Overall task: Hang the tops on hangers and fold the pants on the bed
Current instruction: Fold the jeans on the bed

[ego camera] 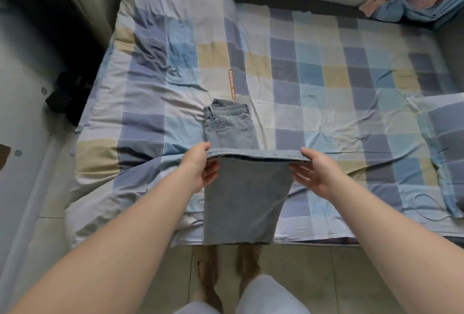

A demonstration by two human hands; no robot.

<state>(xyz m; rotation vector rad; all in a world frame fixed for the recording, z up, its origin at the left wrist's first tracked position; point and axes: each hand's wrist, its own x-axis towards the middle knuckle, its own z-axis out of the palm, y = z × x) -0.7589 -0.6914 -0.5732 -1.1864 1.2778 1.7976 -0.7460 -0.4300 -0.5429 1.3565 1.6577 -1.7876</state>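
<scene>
- The jeans [244, 200] are at lower centre of the frame on the bed [326, 82]. The waistband [227, 110] end rests flat at centre, and the lower panel reaches the bed's near edge.
- The left hand [200, 167] pinches the left end of a raised denim edge, thumb on top and fingers curled underneath.
- The right hand [317, 170] pinches the right end the same way, thumb over and fingers spread beneath the cloth.
- Both forearms enter from the bottom corners and converge. The wrists are roughly level, and the edge is taut and horizontal between them.
- Step in hand, as judged: folding the leg end over toward the waistband.
- To do it well: hold both ends level and taut, lay the edge square to the waistband with the sides aligned, and smooth the fold before letting go.
- Risk: an uneven release would skew the fold.
</scene>
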